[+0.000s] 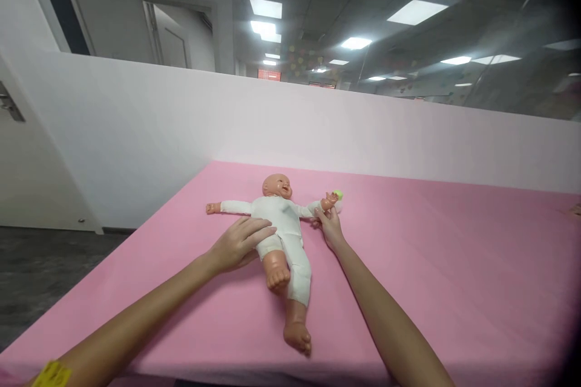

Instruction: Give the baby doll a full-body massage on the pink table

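A baby doll (288, 217) with a white cloth body lies on its back on the pink-covered table (431, 266), its head at the far end and its arms spread. My left hand (242, 242) is around the doll's hip at the left of the picture, fingers laid over the cloth and the thumb lower at the side. With thumb and fingers, my right hand (330, 225) grips the doll's forearm near the wrist, at the right. Just behind that doll hand is a small yellow-green object (338, 195), mostly hidden, its kind unclear.
A low white partition (385, 139) runs along the table's back edge, with glass above it. To the left are a white door (36, 157) and dark floor (49, 266). Something small and skin-toned (575, 210) shows at the right edge. A yellow tag (53, 373) is on my left forearm.
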Motion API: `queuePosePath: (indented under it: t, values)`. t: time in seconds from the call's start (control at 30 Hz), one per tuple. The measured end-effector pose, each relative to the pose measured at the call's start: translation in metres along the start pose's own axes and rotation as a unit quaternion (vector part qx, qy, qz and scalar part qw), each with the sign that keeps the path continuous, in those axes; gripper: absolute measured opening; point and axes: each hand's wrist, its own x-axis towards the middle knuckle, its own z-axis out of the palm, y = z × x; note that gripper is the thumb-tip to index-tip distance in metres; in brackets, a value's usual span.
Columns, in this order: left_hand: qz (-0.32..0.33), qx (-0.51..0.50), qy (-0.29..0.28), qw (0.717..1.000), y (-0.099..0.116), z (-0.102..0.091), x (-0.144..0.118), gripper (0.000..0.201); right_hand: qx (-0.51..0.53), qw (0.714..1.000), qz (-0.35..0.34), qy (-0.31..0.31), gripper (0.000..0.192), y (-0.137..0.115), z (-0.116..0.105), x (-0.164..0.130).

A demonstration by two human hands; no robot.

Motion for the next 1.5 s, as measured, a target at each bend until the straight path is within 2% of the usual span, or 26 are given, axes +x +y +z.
queuePosePath:
  t: [0.1,0.2,0.33,0.43,0.53,0.63,0.7,0.87,0.97,1.13,1.27,1.37,1.5]
  values:
    - [0.010,-0.011,-0.032,0.999,0.002,0.000,0.009,0.052,0.019,1.000,-0.004,0.006,0.089,0.003,0.003,-0.001]
    - [0.028,-0.028,-0.039,0.998,0.005,0.002,0.008,0.052,0.042,0.999,0.005,0.026,0.078,0.006,0.003,0.002]
    - [0.014,-0.081,-0.013,0.997,0.007,0.003,-0.001,0.045,0.070,0.994,0.038,0.073,0.056,0.009,0.000,0.007]
    - [-0.026,-0.102,0.017,0.994,0.009,0.003,-0.001,0.045,0.085,0.991,0.055,0.092,0.054,0.005,-0.002,0.006]
    - [-0.060,-0.098,0.034,0.993,0.011,0.004,0.001,0.049,0.055,0.996,0.023,0.070,0.068,-0.006,0.003,-0.001]
    - [-0.086,-0.089,0.045,0.991,0.012,0.010,0.003,0.051,-0.013,0.997,-0.067,0.027,0.072,-0.018,0.013,-0.011]
    - [-0.101,-0.083,0.047,0.990,0.012,0.014,0.005,0.050,-0.062,0.992,-0.114,0.002,0.064,-0.024,0.021,-0.018]
    - [-0.144,-0.060,0.074,0.985,0.011,0.022,0.013,0.047,-0.175,0.969,-0.161,-0.060,0.037,-0.029,0.034,-0.031]
    - [-0.165,-0.052,0.070,0.982,0.009,0.025,0.016,0.046,-0.215,0.953,-0.194,-0.090,0.028,-0.030,0.038,-0.037]
    - [-0.214,-0.059,0.054,0.974,0.006,0.030,0.017,0.033,-0.212,0.942,-0.227,-0.128,0.036,-0.028,0.038,-0.038]
    - [-0.231,-0.079,0.040,0.969,0.004,0.035,0.017,0.035,-0.205,0.937,-0.232,-0.159,0.039,-0.025,0.035,-0.035]
    - [-0.230,-0.074,0.029,0.970,0.004,0.036,0.015,0.046,-0.199,0.942,-0.219,-0.158,0.040,-0.025,0.034,-0.035]
    - [-0.199,-0.055,0.008,0.978,0.006,0.029,0.009,0.052,-0.191,0.958,-0.179,-0.117,0.034,-0.024,0.036,-0.035]
